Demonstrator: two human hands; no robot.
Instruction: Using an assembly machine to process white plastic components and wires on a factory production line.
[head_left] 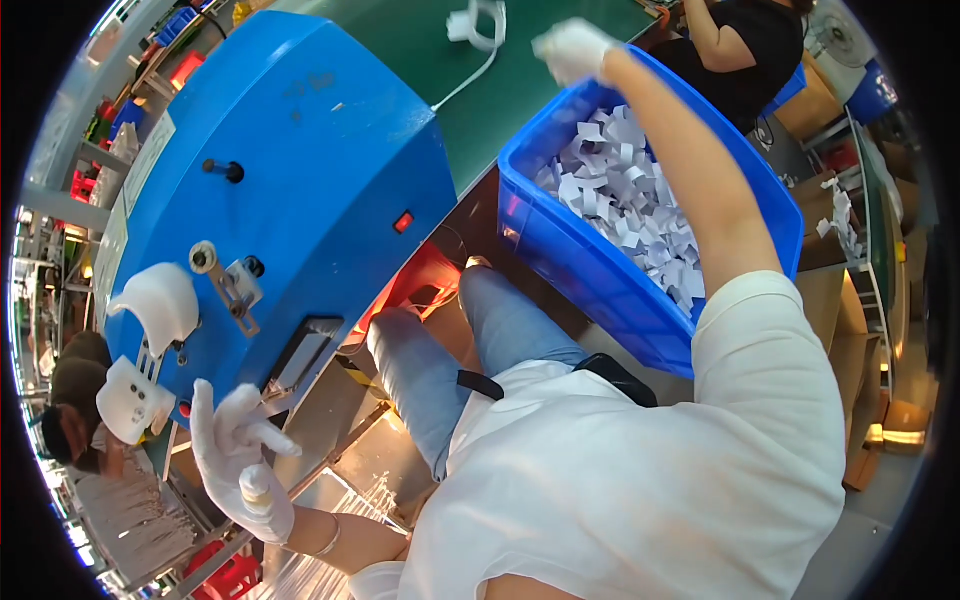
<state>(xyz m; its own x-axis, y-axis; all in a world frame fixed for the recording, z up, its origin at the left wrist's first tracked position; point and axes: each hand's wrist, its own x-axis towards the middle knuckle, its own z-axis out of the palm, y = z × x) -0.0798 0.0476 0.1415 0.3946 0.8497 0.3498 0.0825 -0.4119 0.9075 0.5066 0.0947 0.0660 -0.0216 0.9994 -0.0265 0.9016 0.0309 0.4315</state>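
Note:
My left hand [240, 460], in a white glove, has its fingers apart beside the lower end of a blue machine [330, 130]. Nothing shows in it. Close by are two curved white plastic guards [165, 305] and a metal bracket with a roller [232, 285] on the machine's face. Over the far left rim of a blue plastic bin [590, 265] reaches my right hand [577, 52], also gloved in white. Motion blurs its fingers, so I cannot tell whether it holds anything. Many small white folded pieces [630, 200] fill much of the bin.
A white cable with a looped bundle [485, 25] lies on the green tabletop [400, 45]. Below the machine, a bundle of thin white strands [340, 520] lies near a carton. Another person in black [745, 60] sits beyond the bin; another is at far left.

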